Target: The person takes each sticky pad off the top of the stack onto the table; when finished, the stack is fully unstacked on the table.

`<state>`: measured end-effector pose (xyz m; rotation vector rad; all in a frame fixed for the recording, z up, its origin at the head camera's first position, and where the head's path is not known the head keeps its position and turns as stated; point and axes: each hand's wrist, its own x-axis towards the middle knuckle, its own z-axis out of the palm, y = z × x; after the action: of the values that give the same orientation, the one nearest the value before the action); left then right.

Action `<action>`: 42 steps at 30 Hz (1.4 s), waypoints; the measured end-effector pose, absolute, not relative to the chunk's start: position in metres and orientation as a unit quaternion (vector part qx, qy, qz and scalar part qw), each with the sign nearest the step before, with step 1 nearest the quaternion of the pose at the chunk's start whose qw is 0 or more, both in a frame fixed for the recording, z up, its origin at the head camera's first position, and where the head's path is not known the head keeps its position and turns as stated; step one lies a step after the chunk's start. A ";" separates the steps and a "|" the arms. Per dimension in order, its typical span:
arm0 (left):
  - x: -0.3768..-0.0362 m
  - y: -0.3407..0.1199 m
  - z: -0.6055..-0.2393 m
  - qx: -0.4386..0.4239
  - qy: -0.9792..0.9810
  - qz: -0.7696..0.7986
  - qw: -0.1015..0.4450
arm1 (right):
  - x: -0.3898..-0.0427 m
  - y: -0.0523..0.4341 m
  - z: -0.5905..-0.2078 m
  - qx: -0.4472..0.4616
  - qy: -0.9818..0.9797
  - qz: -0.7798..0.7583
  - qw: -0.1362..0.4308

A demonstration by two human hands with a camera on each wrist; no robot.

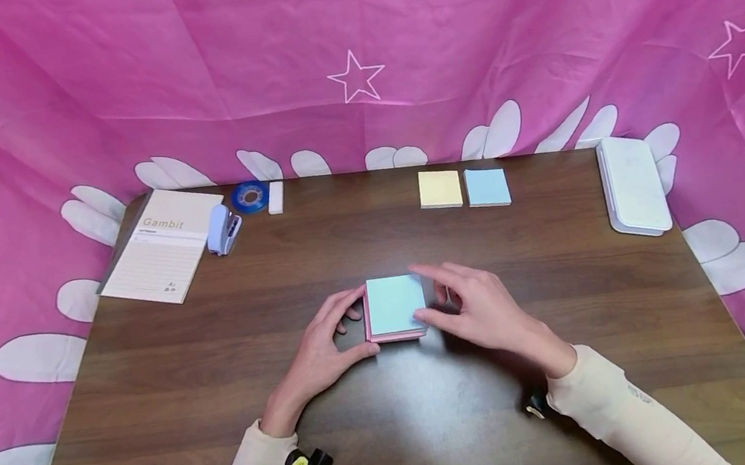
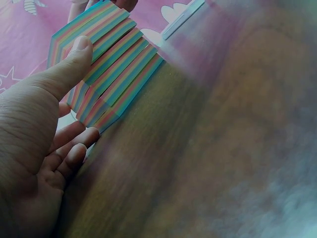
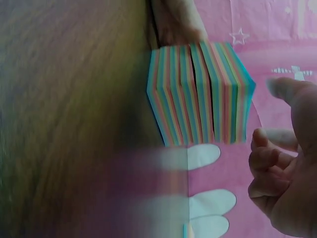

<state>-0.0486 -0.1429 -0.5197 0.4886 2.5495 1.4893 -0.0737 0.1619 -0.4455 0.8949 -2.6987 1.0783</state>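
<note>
A tall stack of sticky note pads (image 1: 395, 304) stands on the table, light blue on top. Its sides show many coloured stripes in both wrist views, with thin gaps between the pads. My left hand (image 1: 323, 343) holds the stack's left side, the thumb (image 2: 74, 62) pressed on the near face and the other fingers around the left side. At the right edge is my right hand (image 1: 482, 304), its thumb and forefinger spread near the top corners. In the right wrist view this hand (image 3: 297, 163) stands a little apart from the stack, holding nothing.
Yellow (image 1: 440, 188) and blue (image 1: 487, 187) sticky note pads lie at the back. Back left are a notebook (image 1: 161, 247), a stapler (image 1: 222, 230), a blue tape roll (image 1: 249, 197) and a white eraser-like block (image 1: 276, 198). A white case (image 1: 633, 185) lies far right. Pink curtain surrounds the table.
</note>
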 end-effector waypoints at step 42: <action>-0.049 -0.142 -0.520 0.164 0.852 0.492 0.067 | -0.096 0.196 -0.442 0.217 -0.897 0.385 0.028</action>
<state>-0.0488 -0.1416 -0.5202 0.4933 2.5687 1.4836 -0.0958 0.1959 -0.4415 0.6697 -2.7683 1.1883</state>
